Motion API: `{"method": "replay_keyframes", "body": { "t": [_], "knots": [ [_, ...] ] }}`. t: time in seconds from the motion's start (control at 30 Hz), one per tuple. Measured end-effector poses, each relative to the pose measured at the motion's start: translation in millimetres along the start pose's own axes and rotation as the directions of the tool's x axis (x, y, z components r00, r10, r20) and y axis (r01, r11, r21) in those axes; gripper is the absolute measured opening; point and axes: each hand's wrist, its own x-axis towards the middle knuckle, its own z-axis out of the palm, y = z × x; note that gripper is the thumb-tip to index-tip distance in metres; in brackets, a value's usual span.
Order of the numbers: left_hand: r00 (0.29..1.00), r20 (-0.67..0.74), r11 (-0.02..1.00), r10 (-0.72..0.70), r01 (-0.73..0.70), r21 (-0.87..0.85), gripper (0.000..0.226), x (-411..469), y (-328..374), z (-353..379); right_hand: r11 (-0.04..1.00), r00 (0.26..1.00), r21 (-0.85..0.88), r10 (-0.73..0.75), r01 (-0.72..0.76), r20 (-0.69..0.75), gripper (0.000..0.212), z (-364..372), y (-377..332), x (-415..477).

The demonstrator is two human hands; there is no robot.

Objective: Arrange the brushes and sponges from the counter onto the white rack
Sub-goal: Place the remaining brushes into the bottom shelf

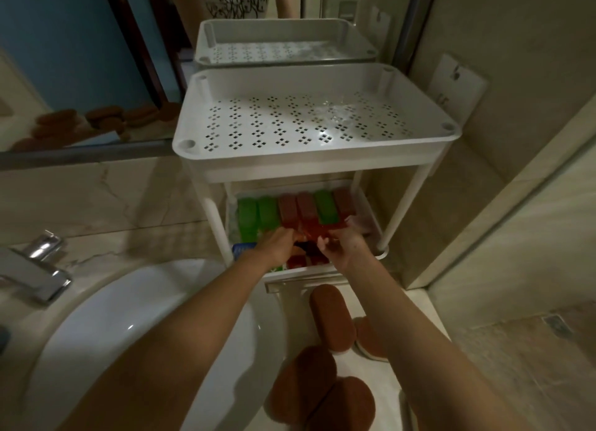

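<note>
1. The red brush [309,233] sits at the front of the lower shelf [322,271] of the white rack [316,159], held between both hands.
2. The left hand [277,246] reaches in from the left with its fingers curled onto the brush's near end. The right hand [342,246] comes in from the right, and its fingers pinch the same brush. Both forearms stretch forward over the table [383,374]. The blur hides how the fingertips lie.
3. Behind the hands, a row stands packed side by side across the shelf: green brushes [248,217] on the left, red brushes [288,209] in the middle, then one more green and one more red on the right.
4. A blue thing [243,248] lies at the shelf's left front corner, partly hidden by the left wrist.
5. The upper tray [193,133] juts over the shelf and blocks the view of its back.
6. Brown sponges [332,317], oval and flat, lie on the table in front of the rack, some overlapping.
7. A white sink [129,317] and a chrome tap [38,266] stand to the left, and a mirror [80,59] hangs behind.
8. The held brush is glossy red and oblong.
</note>
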Motion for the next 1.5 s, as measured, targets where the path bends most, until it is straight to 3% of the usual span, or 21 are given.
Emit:
{"method": "replay_keyframes", "body": {
  "t": [0.27,0.43,0.57,0.8,0.87,0.93,0.97,1.03,1.1,1.23,1.5],
  "knots": [
    [0.984,-0.082,0.978,-0.156,0.142,-0.151,0.032,-3.7,-17.6,-3.8,0.994,0.995,-0.063,0.089,-0.091,-0.047,0.027,7.5,7.0,24.7],
    [0.982,-0.087,0.976,-0.168,0.153,-0.158,0.042,-11.8,-19.7,-5.5,0.987,0.992,-0.120,0.095,-0.104,-0.079,0.020,11.9,9.8,30.9],
    [0.983,-0.118,0.984,-0.138,0.123,-0.126,0.058,-12.8,-20.4,-5.7,0.934,0.991,-0.332,0.108,-0.130,-0.084,0.023,13.7,8.4,18.9],
    [0.968,-0.167,0.981,-0.189,0.178,-0.077,0.035,-12.0,-22.2,-0.6,0.790,0.997,-0.612,-0.015,-0.034,-0.074,0.013,9.0,-0.4,11.8],
    [0.959,-0.193,0.978,-0.206,0.200,-0.050,0.033,-12.0,-22.5,1.6,0.677,0.977,-0.726,-0.212,0.120,-0.037,0.013,5.6,1.8,14.8],
    [0.955,-0.213,0.979,-0.205,0.201,-0.043,0.032,-11.6,-22.0,3.6,0.330,0.877,-0.900,-0.467,0.287,0.108,0.020,1.3,4.6,16.7],
    [0.953,-0.225,0.979,-0.201,0.198,-0.039,0.032,-11.2,-21.6,4.7,0.144,0.823,-0.932,-0.526,0.333,0.213,0.023,0.1,6.5,16.6],
    [0.950,-0.242,0.980,-0.197,0.195,-0.032,0.033,-11.7,-20.4,5.3,-0.103,0.773,-0.917,-0.506,0.385,0.382,0.028,1.2,8.9,15.1],
    [0.949,-0.247,0.981,-0.195,0.193,-0.033,0.036,-12.2,-20.3,5.2,-0.265,0.784,-0.884,-0.413,0.384,0.464,0.035,2.7,8.7,18.9],
    [0.954,-0.248,0.986,-0.169,0.159,-0.058,0.035,-15.6,-21.8,5.2,-0.429,0.834,-0.847,-0.302,0.314,0.462,0.046,-0.2,2.5,25.2],
    [0.958,-0.239,0.986,-0.159,0.142,-0.088,0.033,-23.0,-17.0,6.6,-0.480,0.867,-0.829,-0.237,0.287,0.438,0.045,-7.7,1.2,23.6]
  ]
}}
